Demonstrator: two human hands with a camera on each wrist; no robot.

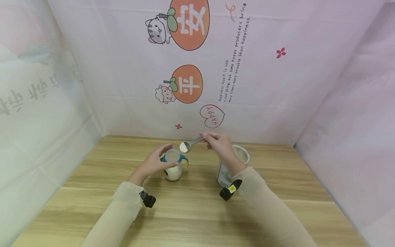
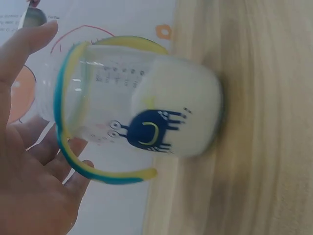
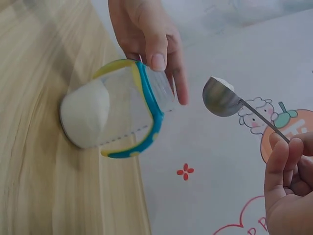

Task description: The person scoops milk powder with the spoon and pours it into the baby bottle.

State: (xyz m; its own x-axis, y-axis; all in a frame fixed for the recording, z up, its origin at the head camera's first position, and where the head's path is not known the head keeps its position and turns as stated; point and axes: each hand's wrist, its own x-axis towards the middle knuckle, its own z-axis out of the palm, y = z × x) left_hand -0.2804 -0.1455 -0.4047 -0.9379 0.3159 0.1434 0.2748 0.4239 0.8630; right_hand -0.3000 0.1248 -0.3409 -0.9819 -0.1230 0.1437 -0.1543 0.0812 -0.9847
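A clear baby bottle point(image 2: 110, 112) with blue-and-yellow handles point(image 3: 152, 115) and white powder in its lower part stands upright and uncapped on the table. Around its open neck lies my left hand point(image 1: 154, 160), thumb and fingers spread apart on either side. My right hand point(image 1: 220, 145) pinches the thin handle of a metal measuring spoon point(image 3: 222, 98), held up just right of the bottle's mouth. White powder point(image 1: 184, 147) is heaped in the spoon's bowl. Under my right forearm stands a tin point(image 1: 223, 175) with an open top, partly hidden by the wrist.
The wood-grain table point(image 1: 191, 212) runs back to a pale printed cloth wall point(image 1: 262, 103) with cartoon fruit and lettering. Cloth sides also stand at left and right. A black wrist camera point(image 1: 147, 199) is strapped to the left sleeve, another to the right.
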